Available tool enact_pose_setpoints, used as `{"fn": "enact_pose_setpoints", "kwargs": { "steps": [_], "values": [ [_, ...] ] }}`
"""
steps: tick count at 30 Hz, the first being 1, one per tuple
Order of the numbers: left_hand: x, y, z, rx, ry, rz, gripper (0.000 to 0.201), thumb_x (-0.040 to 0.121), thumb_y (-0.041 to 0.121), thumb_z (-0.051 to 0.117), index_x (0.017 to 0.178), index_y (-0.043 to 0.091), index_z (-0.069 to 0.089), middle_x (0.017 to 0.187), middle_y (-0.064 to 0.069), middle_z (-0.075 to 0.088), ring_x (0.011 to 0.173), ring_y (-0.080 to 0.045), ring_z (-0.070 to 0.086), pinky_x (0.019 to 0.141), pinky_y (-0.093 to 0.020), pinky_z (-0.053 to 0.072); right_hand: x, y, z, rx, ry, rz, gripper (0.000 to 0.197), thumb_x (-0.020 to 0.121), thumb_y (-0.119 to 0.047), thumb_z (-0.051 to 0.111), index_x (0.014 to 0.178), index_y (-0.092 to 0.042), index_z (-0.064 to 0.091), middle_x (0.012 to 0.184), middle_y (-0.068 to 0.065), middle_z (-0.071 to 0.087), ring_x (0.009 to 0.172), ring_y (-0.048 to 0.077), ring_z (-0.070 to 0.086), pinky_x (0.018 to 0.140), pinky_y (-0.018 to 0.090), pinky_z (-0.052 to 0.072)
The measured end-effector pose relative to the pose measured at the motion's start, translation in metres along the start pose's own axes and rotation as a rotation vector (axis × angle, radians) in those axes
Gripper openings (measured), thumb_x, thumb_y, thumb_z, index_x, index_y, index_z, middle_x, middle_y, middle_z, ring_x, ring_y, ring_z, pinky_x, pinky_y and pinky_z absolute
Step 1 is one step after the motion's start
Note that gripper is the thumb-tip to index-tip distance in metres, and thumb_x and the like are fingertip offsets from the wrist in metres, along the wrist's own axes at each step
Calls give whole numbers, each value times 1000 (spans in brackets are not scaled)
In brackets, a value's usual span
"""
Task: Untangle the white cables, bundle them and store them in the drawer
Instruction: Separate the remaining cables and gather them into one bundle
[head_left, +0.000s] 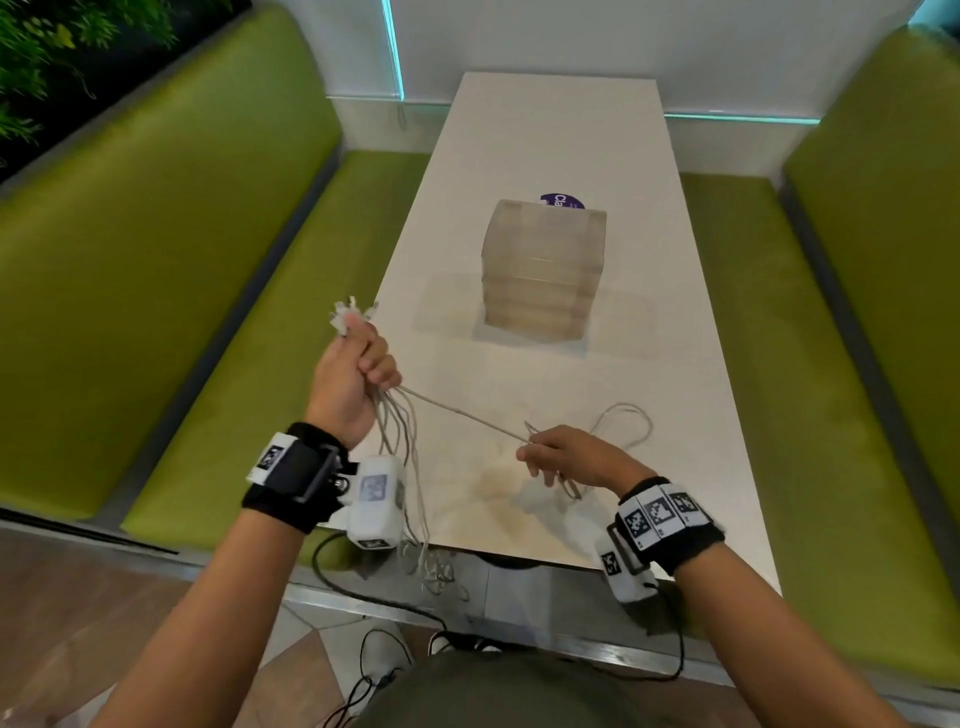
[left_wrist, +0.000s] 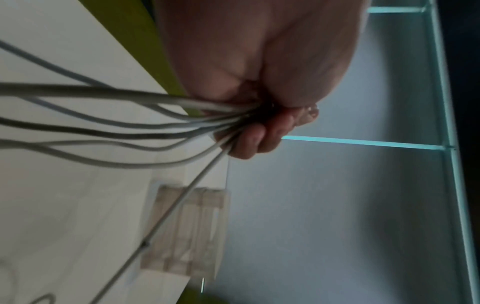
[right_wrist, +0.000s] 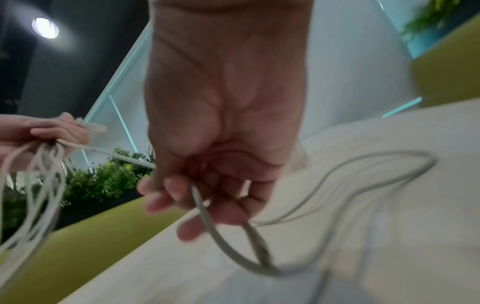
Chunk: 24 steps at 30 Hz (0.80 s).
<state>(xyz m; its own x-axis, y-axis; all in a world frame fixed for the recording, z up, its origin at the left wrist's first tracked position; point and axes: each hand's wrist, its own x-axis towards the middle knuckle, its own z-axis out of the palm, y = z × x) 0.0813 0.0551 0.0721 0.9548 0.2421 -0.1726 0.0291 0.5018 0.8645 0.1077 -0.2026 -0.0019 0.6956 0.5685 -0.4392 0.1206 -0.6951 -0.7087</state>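
My left hand (head_left: 358, 358) is raised over the table's left edge and grips several white cables (head_left: 400, 441) near their plug ends (head_left: 349, 314), which stick out above the fist. The loose lengths hang down past the table edge. One cable (head_left: 462, 413) runs taut from that fist to my right hand (head_left: 545, 457), which holds it with curled fingers low over the table. From there it loops on the tabletop (head_left: 626, 423). In the left wrist view the cables (left_wrist: 155, 123) fan out from my curled fingers (left_wrist: 249, 142). A translucent drawer unit (head_left: 543, 270) stands mid-table.
The white table (head_left: 649, 291) runs away from me between two green benches (head_left: 171, 249). A purple round sticker (head_left: 563, 201) shows behind the drawer unit. Black cords (head_left: 363, 597) trail over the floor below. A white wall with teal light strips closes the far end.
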Motion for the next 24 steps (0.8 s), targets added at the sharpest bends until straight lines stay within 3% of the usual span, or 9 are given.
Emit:
{"fn": "enact_pose_setpoints", "kwargs": {
  "steps": [3, 5, 8, 11, 14, 17, 20, 22, 24],
  "values": [
    [4, 18, -17, -48, 35, 45, 38, 99, 42, 32, 69, 20, 38, 45, 10, 29, 39, -5, 24, 40, -17, 23, -9, 7, -13, 61, 0, -62, 27, 94, -34, 53, 80, -16, 67, 70, -10, 62, 59, -5, 55, 59, 17, 40],
    [7, 21, -27, -63, 70, 59, 38, 100, 43, 33, 70, 20, 39, 46, 10, 30, 40, -5, 23, 40, -18, 20, -14, 9, -22, 148, 48, -111, 21, 95, -28, 52, 83, -21, 67, 68, -6, 63, 61, 2, 55, 63, 20, 39],
    [8, 9, -29, 26, 101, 54, 39, 101, 42, 33, 68, 20, 36, 46, 10, 29, 38, -5, 22, 40, -20, 18, -21, -2, -30, 415, 193, -197, 22, 97, -22, 49, 89, -14, 68, 53, -7, 52, 54, 10, 47, 59, 20, 37],
    [2, -17, -13, 155, 40, -23, 38, 101, 40, 35, 70, 18, 40, 46, 11, 27, 38, -5, 21, 40, -20, 17, -21, -28, -28, 660, 274, -290, 22, 97, -19, 49, 93, -8, 67, 51, -9, 36, 48, 15, 42, 62, 26, 41],
    [-8, -40, 5, 303, -51, -100, 38, 95, 46, 43, 89, 10, 55, 50, 10, 26, 41, -5, 21, 40, -19, 19, -17, -48, -25, 779, 276, -345, 21, 97, -18, 49, 95, -8, 68, 54, -3, 30, 45, 14, 37, 63, 30, 43],
    [-15, -49, 23, 335, -135, -188, 58, 80, 62, 48, 99, 8, 60, 55, 8, 22, 46, -8, 17, 43, -22, 15, -15, -57, -21, 723, 235, -389, 20, 96, -16, 50, 96, -8, 68, 53, -7, 38, 46, 13, 39, 64, 30, 45],
    [-19, -50, 36, 335, -256, -279, 53, 72, 72, 48, 67, 20, 56, 51, 8, 23, 46, -9, 15, 49, -27, 12, -14, -62, -16, 573, 163, -418, 19, 95, -12, 51, 95, -3, 68, 52, -11, 43, 47, 9, 39, 61, 31, 41],
    [-20, -49, 39, 339, -310, -314, 48, 81, 64, 46, 62, 21, 58, 46, 9, 28, 43, -8, 18, 49, -26, 13, -13, -64, -11, 532, 112, -412, 21, 95, -10, 52, 94, 6, 65, 51, -13, 42, 46, 7, 37, 57, 29, 37],
    [-19, -49, 40, 339, -302, -317, 40, 90, 51, 49, 77, 15, 63, 45, 7, 33, 41, -8, 21, 46, -23, 15, -12, -64, -9, 509, 81, -378, 23, 95, -11, 53, 93, 10, 63, 49, -14, 42, 46, 6, 35, 55, 27, 35]
  ]
}}
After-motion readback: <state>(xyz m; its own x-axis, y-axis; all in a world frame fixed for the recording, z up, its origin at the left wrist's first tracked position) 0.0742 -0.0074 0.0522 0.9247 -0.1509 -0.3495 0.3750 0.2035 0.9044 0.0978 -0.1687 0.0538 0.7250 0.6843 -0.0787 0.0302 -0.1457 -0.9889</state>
